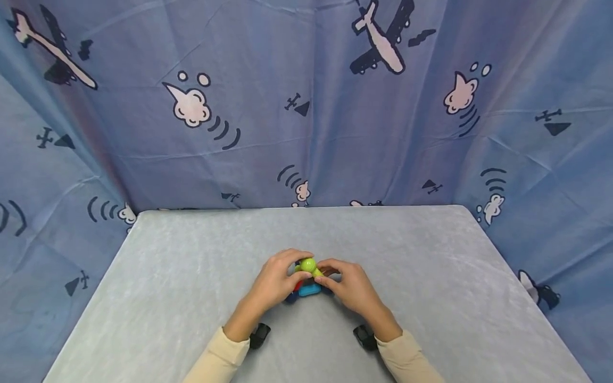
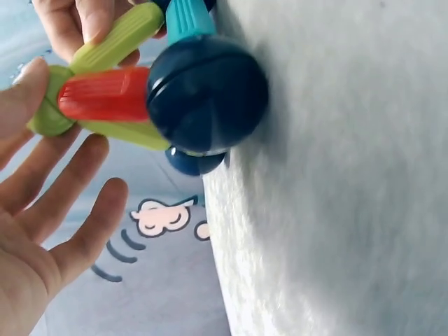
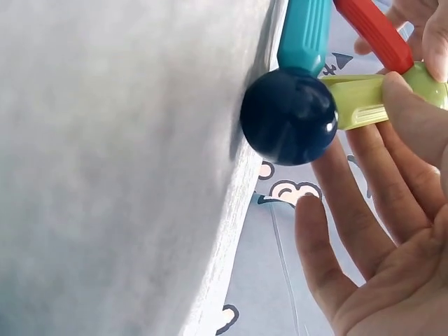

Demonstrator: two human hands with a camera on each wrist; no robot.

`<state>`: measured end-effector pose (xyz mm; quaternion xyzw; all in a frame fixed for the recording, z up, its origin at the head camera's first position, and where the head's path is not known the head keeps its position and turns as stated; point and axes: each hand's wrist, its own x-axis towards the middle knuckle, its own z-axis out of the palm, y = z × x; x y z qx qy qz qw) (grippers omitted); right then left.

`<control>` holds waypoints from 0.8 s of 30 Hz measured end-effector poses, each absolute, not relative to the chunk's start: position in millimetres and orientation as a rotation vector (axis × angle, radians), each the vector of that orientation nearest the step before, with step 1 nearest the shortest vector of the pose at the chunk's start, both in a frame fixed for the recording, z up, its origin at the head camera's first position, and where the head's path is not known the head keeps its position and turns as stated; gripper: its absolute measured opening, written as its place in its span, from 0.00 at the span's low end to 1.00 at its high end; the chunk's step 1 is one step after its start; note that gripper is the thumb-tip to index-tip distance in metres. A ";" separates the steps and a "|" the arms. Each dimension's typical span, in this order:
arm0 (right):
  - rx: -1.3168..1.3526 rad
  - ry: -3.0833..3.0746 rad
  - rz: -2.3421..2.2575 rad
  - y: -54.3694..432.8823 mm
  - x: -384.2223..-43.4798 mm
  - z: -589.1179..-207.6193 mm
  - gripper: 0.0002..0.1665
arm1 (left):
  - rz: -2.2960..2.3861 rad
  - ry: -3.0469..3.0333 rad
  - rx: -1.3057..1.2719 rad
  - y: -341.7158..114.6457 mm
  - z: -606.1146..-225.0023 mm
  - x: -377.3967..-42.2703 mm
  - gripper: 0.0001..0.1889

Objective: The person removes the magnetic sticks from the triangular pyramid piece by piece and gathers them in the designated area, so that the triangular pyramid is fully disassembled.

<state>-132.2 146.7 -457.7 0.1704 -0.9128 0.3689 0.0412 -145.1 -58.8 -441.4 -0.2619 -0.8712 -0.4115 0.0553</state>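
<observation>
A small pyramid of toy building rods and balls stands on the table between both hands. My left hand [image 1: 275, 279] pinches the lime green ball [image 1: 308, 264] at its top between thumb and fingers. From the other side, my right hand [image 1: 353, 287] grips a lime green rod [image 3: 360, 105] that runs from this ball down to a dark blue ball [image 3: 288, 115]. A red rod [image 2: 105, 96] slopes from the green ball to another dark blue ball [image 2: 210, 94]. Along the near base lies a teal rod [image 1: 309, 290]. The pyramid's far side is mostly hidden in the head view.
The pale grey table [image 1: 191, 255] spreads around the hands. Behind and beside it hangs a blue curtain [image 1: 258, 106] printed with planes. Black wrist cameras [image 1: 260, 335] sit on both wrists, near the beige sleeves [image 1: 220, 356].
</observation>
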 end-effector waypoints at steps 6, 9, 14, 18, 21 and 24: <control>0.510 -2.792 1.091 145.0 -133.2 -458.7 0.15 | -1.320 -2.599 -0.742 -56.3 -442.4 -144.3 0.17; 0.496 -2.793 1.081 144.3 -133.4 -459.3 0.14 | -1.340 -2.577 -0.735 -54.9 -442.4 -144.0 0.17; 0.508 -2.785 1.067 143.7 -133.8 -459.3 0.14 | -1.378 -2.559 -0.717 -53.4 -441.6 -144.0 0.16; 0.521 -2.784 1.083 143.4 -133.6 -458.5 0.14 | -1.400 -2.560 -0.695 -52.4 -440.7 -143.2 0.16; 0.526 -2.781 1.089 143.2 -132.8 -458.0 0.15 | -1.407 -2.562 -0.686 -51.6 -440.6 -143.0 0.16; 0.525 -2.777 1.090 143.3 -131.4 -458.6 0.15 | -1.415 -2.559 -0.686 -51.0 -440.9 -142.0 0.15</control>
